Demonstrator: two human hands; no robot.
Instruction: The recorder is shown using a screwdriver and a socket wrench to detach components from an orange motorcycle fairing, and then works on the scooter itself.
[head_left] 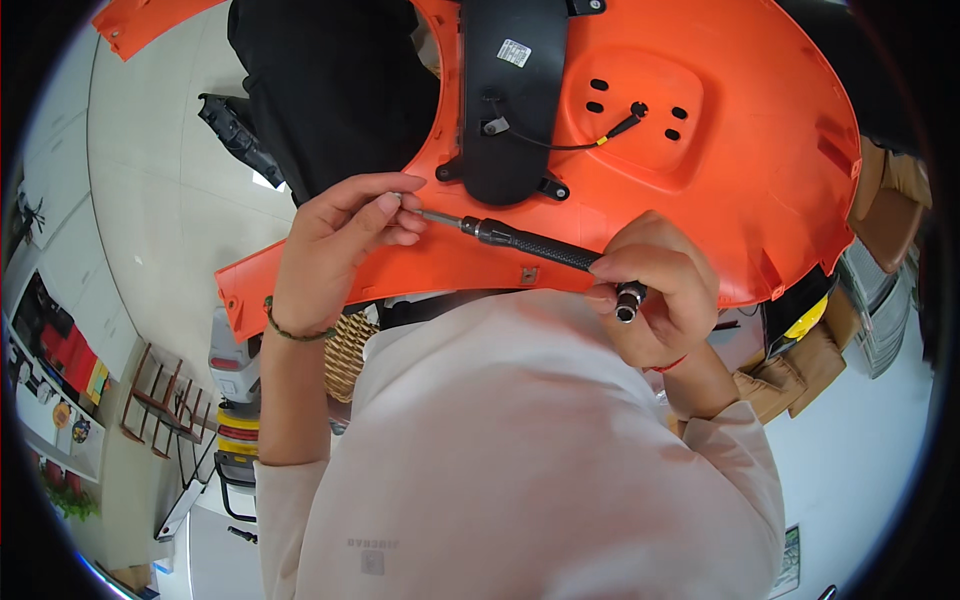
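My right hand grips a black screwdriver with a knurled handle, its shaft pointing left. At the tip, my left hand pinches a small metal piece, probably a screw, between thumb and fingers. Beneath both hands lies a large orange plastic shell. A black elongated housing with mounting tabs is on it, with a thin black cable running to a fitting in a recessed panel.
Black fabric fills the shell's opening, beside a black plastic part. A wicker item lies below the shell. White cabinets and a wooden rack are at left; brown chairs are at right.
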